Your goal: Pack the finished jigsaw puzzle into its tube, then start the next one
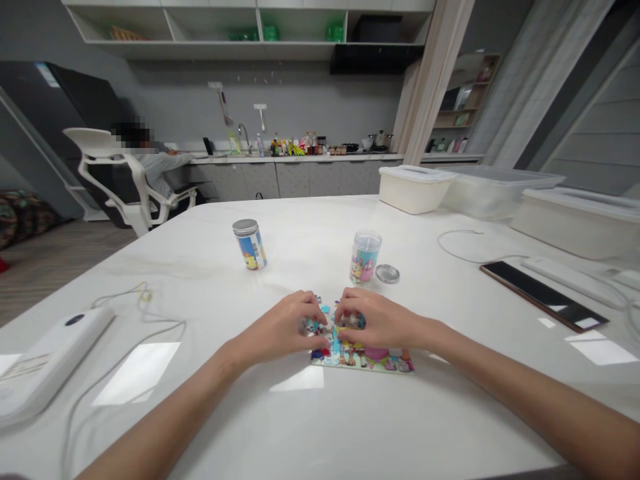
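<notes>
A small colourful jigsaw puzzle (373, 361) lies flat on the white table (310, 427) in front of me. My left hand (287, 329) rests on its left part with fingers curled, pinching loose puzzle pieces. My right hand (377, 321) sits on the puzzle's top edge, fingertips pressed together on pieces beside the left hand's. The two hands' fingertips almost meet. Behind them stands an opened clear jar (365, 257) with a cartoon label, its metal lid (387, 273) lying beside it. A second, closed jar (249, 244) stands to the left.
A white device (47, 363) with cables lies at the near left. A dark phone (543, 295) and a white cable lie at the right. White plastic bins (415, 187) line the far right edge. A person sits in a white chair (107, 173) at the far left.
</notes>
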`<act>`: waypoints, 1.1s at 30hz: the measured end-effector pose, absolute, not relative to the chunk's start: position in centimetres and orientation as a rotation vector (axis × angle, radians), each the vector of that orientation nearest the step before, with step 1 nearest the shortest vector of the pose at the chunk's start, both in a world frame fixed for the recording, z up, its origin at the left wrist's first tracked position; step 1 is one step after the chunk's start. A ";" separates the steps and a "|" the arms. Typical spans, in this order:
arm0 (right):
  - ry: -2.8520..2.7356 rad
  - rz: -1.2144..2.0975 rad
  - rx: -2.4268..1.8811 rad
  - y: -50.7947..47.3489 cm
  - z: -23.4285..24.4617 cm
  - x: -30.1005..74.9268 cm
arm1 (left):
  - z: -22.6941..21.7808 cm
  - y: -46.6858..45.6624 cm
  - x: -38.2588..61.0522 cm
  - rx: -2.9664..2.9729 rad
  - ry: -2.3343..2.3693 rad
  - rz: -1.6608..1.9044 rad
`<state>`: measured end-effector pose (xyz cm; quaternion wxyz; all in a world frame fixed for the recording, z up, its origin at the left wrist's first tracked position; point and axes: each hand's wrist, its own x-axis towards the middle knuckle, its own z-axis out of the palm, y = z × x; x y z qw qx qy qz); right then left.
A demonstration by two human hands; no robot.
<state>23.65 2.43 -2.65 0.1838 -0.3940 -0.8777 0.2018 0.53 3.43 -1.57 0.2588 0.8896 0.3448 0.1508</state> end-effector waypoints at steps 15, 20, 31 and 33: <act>-2.453 0.920 -1.166 2.2 -2.1 23.4 | -1.3 2.8 0.9 2.283 0.861 0.243; -2.393 1.065 -1.178 2.1 -1.9 23.2 | -1.5 2.8 0.9 2.251 0.910 0.208; -2.241 1.125 -1.126 2.6 -2.2 23.2 | -1.6 2.4 1.3 2.291 0.858 0.255; -2.263 1.022 -1.124 2.7 -2.2 23.2 | -1.5 2.3 1.4 2.254 0.866 0.255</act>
